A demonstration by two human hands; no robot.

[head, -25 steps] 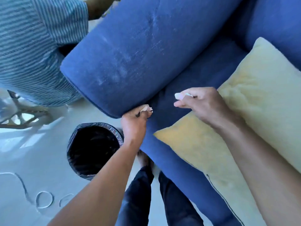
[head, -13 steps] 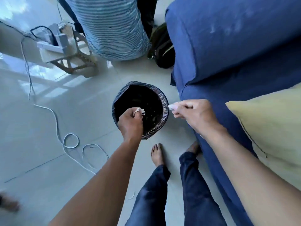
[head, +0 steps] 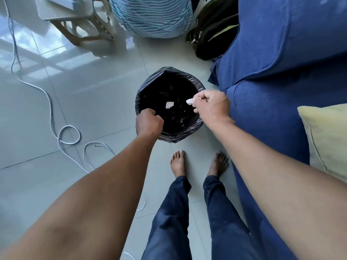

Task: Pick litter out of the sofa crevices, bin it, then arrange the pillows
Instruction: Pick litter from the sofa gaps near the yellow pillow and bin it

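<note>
Currently binning: small white paper scrap lying inside round black-lined bin, just beyond left hand, fingers curled, holding nothing. Right hand over bin rim, pinching second white litter scrap, not yet dropped. Versus half a second earlier: left scrap released, right hand advanced over bin. Remaining: further blue fabric sofa crevices, arranging pale yellow pillow.
</note>
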